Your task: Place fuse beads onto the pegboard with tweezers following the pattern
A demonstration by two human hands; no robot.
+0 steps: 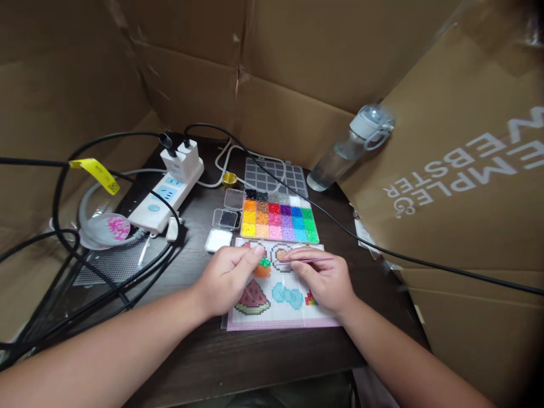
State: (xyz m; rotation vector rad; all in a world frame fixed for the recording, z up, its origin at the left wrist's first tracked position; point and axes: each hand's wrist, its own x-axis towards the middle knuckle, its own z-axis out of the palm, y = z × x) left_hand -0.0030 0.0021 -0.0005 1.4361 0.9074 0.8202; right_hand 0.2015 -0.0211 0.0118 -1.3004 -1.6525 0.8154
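My left hand [232, 277] is closed at the left side of a pixel-pattern sheet [287, 314], its thumb and fingers pinching an orange and green bead piece [263, 268]. My right hand [325, 277] pinches thin pink tweezers [312, 260], whose tips point left over the sheet. Printed on the sheet are a watermelon slice [253, 297], a light blue bow [288, 296] and a round figure partly under the tweezers. Just behind the sheet lies a sorted tray of coloured beads [279, 218].
Small boxes of white beads [218, 240] and black beads [228, 219] sit left of the tray. Farther left are a power strip [164, 198], looping black cables and a dish of pink beads [106, 228]. A water bottle [346, 150] leans at the back right; cardboard walls surround the table.
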